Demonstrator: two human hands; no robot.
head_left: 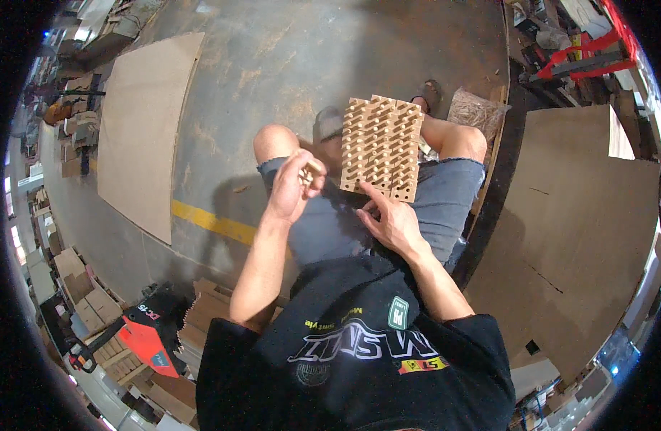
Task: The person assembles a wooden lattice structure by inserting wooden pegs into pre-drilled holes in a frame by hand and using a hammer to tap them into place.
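Observation:
On my lap lies a light wooden peg board (382, 147), made of strips set side by side. Rows of wooden dowels stand in its holes, and some holes along the near edge have no dowel. My left hand (293, 188) is raised to the left of the board, its fingers curled around several short wooden dowels (309, 172). At the board's near edge rests my right hand (392, 221). Its index finger reaches out to the holes there, the thumb is apart from it, and the remaining fingers are bent and partly hidden.
A clear plastic bag of dowels (477, 111) lies beyond my right knee. Large brown sheets flank me, one on the left (147, 136) and one on the right (560, 230). A red and black machine (149, 334) stands at the lower left, near cardboard boxes (97, 309).

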